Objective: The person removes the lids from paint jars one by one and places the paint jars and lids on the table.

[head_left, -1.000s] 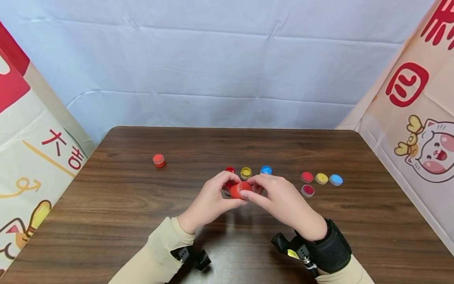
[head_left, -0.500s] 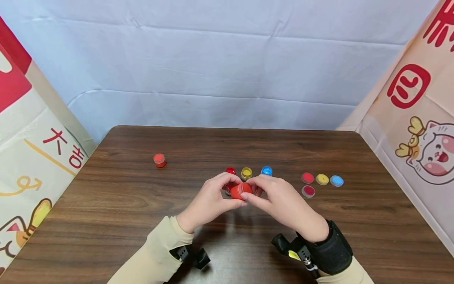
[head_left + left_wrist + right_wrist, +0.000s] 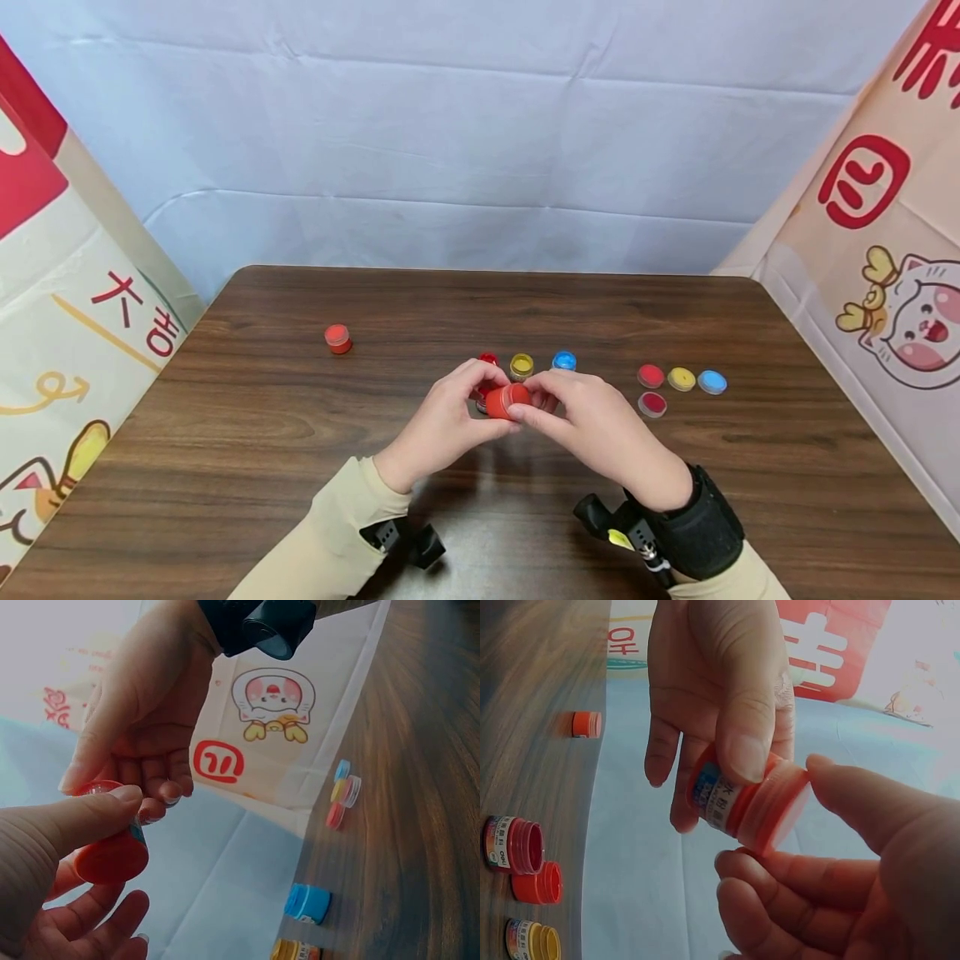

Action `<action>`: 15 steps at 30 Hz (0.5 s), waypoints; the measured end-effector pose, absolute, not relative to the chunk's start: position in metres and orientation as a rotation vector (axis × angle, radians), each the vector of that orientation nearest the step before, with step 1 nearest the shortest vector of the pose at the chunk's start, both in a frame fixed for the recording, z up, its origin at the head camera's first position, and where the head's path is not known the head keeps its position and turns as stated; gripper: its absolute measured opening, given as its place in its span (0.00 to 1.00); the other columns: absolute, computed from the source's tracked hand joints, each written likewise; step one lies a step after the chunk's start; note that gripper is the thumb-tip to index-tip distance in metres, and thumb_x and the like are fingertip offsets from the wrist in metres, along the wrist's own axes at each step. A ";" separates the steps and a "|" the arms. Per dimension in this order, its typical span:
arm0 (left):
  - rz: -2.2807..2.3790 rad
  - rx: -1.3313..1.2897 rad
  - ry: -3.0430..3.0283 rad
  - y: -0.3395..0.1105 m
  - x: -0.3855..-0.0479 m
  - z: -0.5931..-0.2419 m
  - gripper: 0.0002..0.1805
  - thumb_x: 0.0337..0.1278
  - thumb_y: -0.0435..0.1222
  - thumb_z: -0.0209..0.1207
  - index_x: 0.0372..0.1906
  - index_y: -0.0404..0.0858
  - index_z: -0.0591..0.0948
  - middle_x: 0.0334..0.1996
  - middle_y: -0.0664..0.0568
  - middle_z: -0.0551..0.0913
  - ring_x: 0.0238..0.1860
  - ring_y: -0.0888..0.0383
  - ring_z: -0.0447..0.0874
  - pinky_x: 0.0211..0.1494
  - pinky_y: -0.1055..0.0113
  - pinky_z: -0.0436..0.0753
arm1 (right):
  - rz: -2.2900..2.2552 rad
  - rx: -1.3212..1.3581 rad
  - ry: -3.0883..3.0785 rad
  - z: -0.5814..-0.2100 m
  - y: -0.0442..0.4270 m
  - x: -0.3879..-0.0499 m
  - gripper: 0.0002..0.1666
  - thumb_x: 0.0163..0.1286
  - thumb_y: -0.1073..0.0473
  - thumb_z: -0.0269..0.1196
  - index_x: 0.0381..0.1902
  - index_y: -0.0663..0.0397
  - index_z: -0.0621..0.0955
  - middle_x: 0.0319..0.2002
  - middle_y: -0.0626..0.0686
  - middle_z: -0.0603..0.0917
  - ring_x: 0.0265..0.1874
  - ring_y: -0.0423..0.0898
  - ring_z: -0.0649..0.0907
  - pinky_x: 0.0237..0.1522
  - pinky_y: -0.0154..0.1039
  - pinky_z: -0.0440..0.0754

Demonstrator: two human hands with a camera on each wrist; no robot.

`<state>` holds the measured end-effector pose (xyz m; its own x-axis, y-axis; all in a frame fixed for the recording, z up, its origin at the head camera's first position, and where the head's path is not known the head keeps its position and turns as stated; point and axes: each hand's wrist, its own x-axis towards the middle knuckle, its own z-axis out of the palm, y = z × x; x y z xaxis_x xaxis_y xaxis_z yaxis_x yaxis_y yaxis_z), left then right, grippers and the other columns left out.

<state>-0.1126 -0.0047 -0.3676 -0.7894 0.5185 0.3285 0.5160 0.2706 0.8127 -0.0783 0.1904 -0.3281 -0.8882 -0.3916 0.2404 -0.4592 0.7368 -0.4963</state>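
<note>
The orange jar [image 3: 501,405] is up off the table [image 3: 225,433], between the two hands, tipped so its lid [image 3: 776,808] faces the right hand [image 3: 588,414]. The job looks to be with the lid. It should go best with the jar kept still, a slow, soft turn, and the top tipped up in case it spills. The left hand [image 3: 442,421] grips the jar, thumb on its side. The right hand pinches the lid's edge.

Pale cloth [image 3: 480,150] behind brown table [image 3: 247,433]
</note>
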 end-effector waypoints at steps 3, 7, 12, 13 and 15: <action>1.594 1.033 2.497 -0.005 -0.113 -0.368 0.21 0.41 0.33 0.72 0.43 0.43 0.76 0.39 0.62 0.74 0.37 0.63 0.74 0.38 0.69 0.79 | 0.850 0.712 -2.827 -0.328 0.190 -0.078 0.17 0.62 0.45 0.62 0.39 0.51 0.81 0.25 0.39 0.75 0.25 0.35 0.73 0.26 0.31 0.74; 1.584 1.046 2.491 -0.005 -0.113 -0.368 0.21 0.41 0.34 0.72 0.44 0.42 0.77 0.39 0.62 0.75 0.37 0.63 0.74 0.38 0.67 0.80 | 0.848 0.724 -2.840 -0.328 0.190 -0.078 0.16 0.62 0.47 0.64 0.40 0.52 0.81 0.26 0.39 0.75 0.25 0.36 0.73 0.27 0.31 0.75; 1.582 1.039 2.491 -0.005 -0.114 -0.368 0.21 0.42 0.34 0.72 0.44 0.43 0.77 0.39 0.62 0.75 0.37 0.63 0.74 0.37 0.66 0.80 | 0.836 0.723 -2.835 -0.328 0.190 -0.078 0.17 0.62 0.47 0.63 0.41 0.52 0.81 0.26 0.38 0.75 0.25 0.35 0.73 0.27 0.31 0.75; 1.582 1.035 2.493 -0.005 -0.114 -0.368 0.21 0.42 0.34 0.72 0.44 0.43 0.77 0.39 0.62 0.75 0.37 0.63 0.74 0.37 0.66 0.79 | 0.834 0.712 -2.837 -0.328 0.190 -0.078 0.17 0.62 0.46 0.63 0.41 0.51 0.81 0.26 0.38 0.76 0.25 0.35 0.74 0.27 0.31 0.75; 1.582 1.025 2.499 -0.005 -0.114 -0.369 0.21 0.42 0.35 0.71 0.43 0.43 0.76 0.38 0.63 0.75 0.36 0.64 0.74 0.37 0.65 0.79 | 0.835 0.687 -2.841 -0.328 0.191 -0.079 0.18 0.61 0.45 0.63 0.42 0.51 0.81 0.26 0.37 0.76 0.25 0.35 0.74 0.27 0.31 0.75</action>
